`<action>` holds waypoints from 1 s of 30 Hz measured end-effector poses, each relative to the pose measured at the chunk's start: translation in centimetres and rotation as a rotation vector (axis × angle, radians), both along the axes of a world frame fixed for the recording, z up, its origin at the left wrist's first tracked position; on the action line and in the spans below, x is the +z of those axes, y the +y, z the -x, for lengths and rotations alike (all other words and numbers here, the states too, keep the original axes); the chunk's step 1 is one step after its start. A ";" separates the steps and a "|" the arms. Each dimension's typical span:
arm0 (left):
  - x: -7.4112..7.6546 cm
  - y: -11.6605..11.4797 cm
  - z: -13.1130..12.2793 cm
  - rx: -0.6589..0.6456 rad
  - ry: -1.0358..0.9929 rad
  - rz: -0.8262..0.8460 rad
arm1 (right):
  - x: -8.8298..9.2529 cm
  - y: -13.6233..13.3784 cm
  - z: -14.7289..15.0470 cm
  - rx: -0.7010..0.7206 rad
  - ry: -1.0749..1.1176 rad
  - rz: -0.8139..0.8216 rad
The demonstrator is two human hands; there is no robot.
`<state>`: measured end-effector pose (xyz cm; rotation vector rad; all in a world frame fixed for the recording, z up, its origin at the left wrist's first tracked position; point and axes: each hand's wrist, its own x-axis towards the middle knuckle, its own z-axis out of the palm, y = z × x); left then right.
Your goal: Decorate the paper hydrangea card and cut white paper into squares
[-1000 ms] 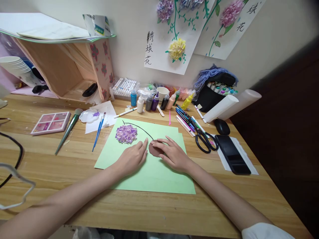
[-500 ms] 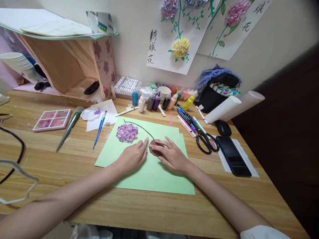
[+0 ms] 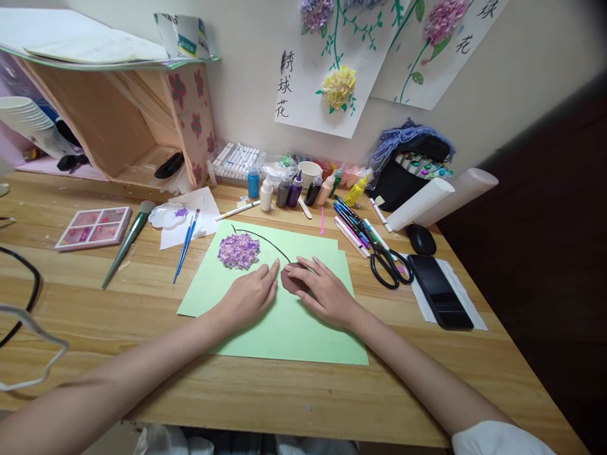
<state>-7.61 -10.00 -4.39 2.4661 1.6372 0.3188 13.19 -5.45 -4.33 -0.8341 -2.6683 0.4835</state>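
A light green paper sheet (image 3: 284, 328) lies on the wooden desk (image 3: 142, 316). A purple paper flower (image 3: 238, 250) with a curved black stem (image 3: 270, 242) is stuck on it. My left hand (image 3: 249, 296) lies flat on the sheet, fingers out, index tip close to a brown leaf-shaped paper piece (image 3: 291, 282). My right hand (image 3: 322, 291) rests with spread fingers pressing on that brown piece, covering its right part.
Black scissors (image 3: 386, 265), coloured pens (image 3: 353, 224), a black phone (image 3: 439, 291) and a mouse (image 3: 421, 239) lie to the right. Paint bottles (image 3: 284, 189) stand behind the sheet. Blue brushes (image 3: 186, 243), a green brush (image 3: 126, 243) and a pink palette (image 3: 93, 227) lie at the left.
Both hands stay on the green sheet by the brown piece; my right fingers have shifted slightly over it. The view has moved a little.
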 end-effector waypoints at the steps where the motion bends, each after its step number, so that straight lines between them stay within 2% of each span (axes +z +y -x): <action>1: 0.0 0.0 0.0 0.002 0.006 0.000 | 0.0 0.0 0.0 0.001 0.004 0.001; 9: -0.2 0.0 0.2 -0.020 -0.020 0.004 | 0.1 -0.2 0.1 -0.067 0.030 -0.022; 14: 0.3 0.0 0.4 -0.060 -0.051 0.042 | 0.0 0.0 0.0 -0.130 0.053 -0.006; 18: 0.8 -0.1 0.7 -0.180 -0.068 0.084 | -0.2 0.2 -0.4 -0.123 0.076 0.008; 20: 0.8 -0.2 0.9 -0.202 -0.101 0.110 | -0.2 0.2 -0.8 -0.054 0.123 -0.016; 24: 0.5 0.0 1.1 -0.106 -0.240 0.155 | -0.1 0.2 -1.2 0.122 0.068 -0.010; 30: 0.1 0.2 1.0 -0.014 -0.276 0.201 | 0.5 0.0 -0.7 0.141 -0.011 -0.016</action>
